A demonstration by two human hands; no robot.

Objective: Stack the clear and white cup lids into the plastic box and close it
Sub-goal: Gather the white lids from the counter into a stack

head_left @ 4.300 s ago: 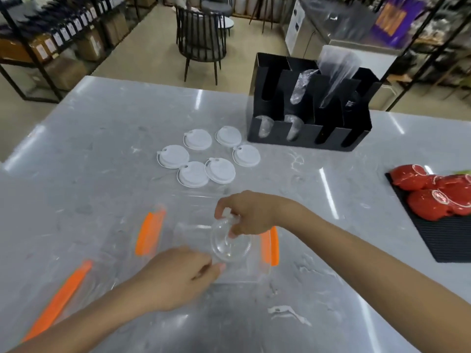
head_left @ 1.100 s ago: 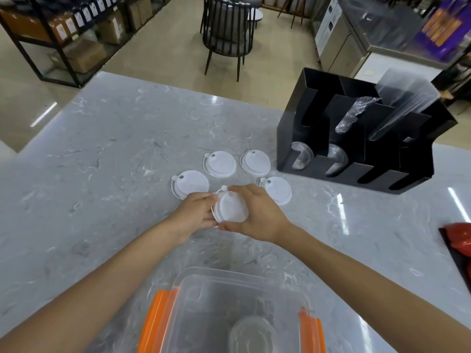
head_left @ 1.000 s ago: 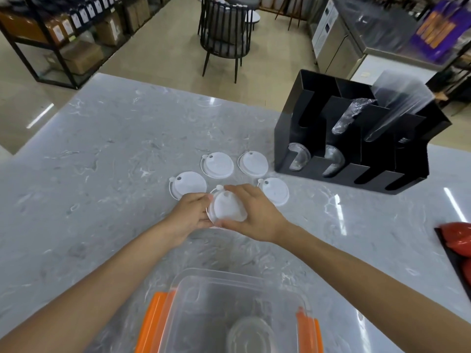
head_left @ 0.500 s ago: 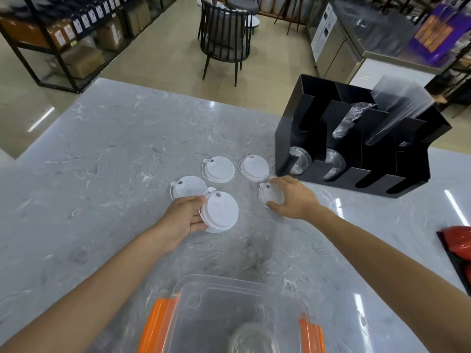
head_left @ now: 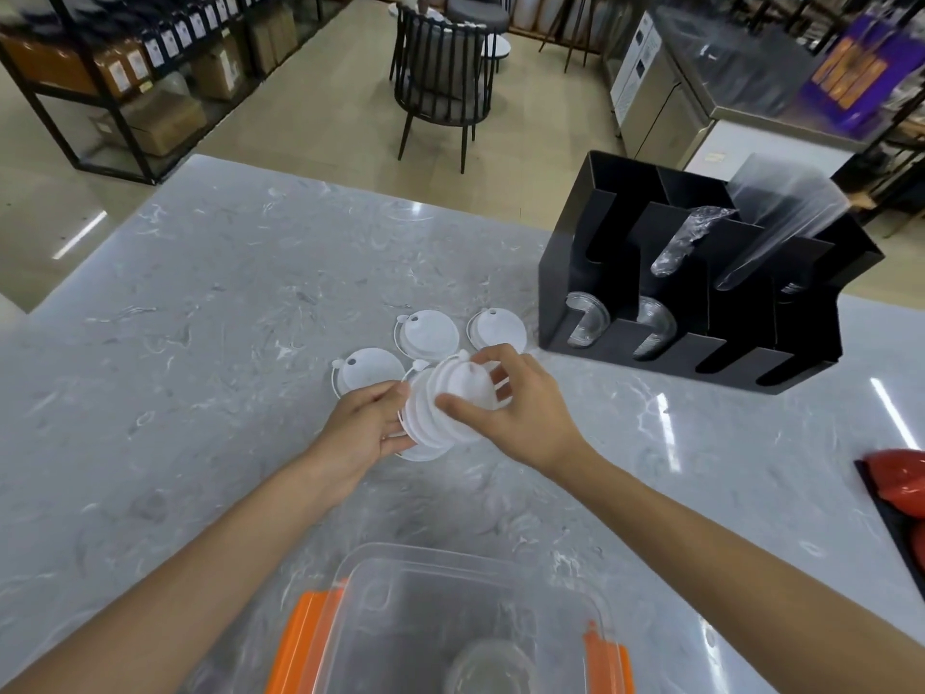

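Note:
My left hand (head_left: 368, 423) holds a small stack of white lids (head_left: 425, 418) just above the marble table. My right hand (head_left: 515, 408) presses another white lid (head_left: 463, 385) onto that stack. Three more white lids lie flat on the table behind: one at the left (head_left: 368, 370), one in the middle (head_left: 428, 333), one at the right (head_left: 495, 330). The clear plastic box (head_left: 450, 608) with orange clips stands open at the near edge, with clear lids (head_left: 488, 666) in its bottom.
A black cup-and-lid organizer (head_left: 701, 278) with clear lids and plastic sleeves stands at the back right. Red objects on a black mat (head_left: 901, 478) sit at the right edge. A chair (head_left: 443, 77) and shelves stand on the floor beyond the table.
My right hand picked up the lid near the organizer and brought it left onto the stack in my left hand. The stack has lifted slightly.

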